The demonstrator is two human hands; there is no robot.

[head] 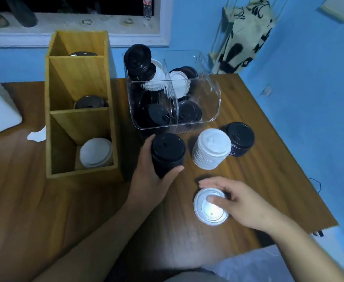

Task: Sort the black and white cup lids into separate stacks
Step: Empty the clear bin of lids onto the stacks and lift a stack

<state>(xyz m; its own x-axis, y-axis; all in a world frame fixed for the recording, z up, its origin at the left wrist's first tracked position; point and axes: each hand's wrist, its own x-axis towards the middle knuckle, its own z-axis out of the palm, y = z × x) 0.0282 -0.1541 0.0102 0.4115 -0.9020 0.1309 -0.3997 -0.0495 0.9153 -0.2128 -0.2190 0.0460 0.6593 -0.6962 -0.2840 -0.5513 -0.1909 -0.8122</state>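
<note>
Gripping black lid stack (168, 153): left hand (148, 180) | pinching white lid (209, 212): right hand (240, 202)

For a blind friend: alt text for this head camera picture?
A person's left hand grips a stack of black plastic cup lids while the right hand pinches a white plastic lid at a wooden table. A white lid stack and a black one stand nearby.

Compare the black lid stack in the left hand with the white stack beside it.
The black lid stack is dark; the white lid stack is pale. The left hand grips the black one; the white one stands untouched. Both are nested lids, tops up.
</note>
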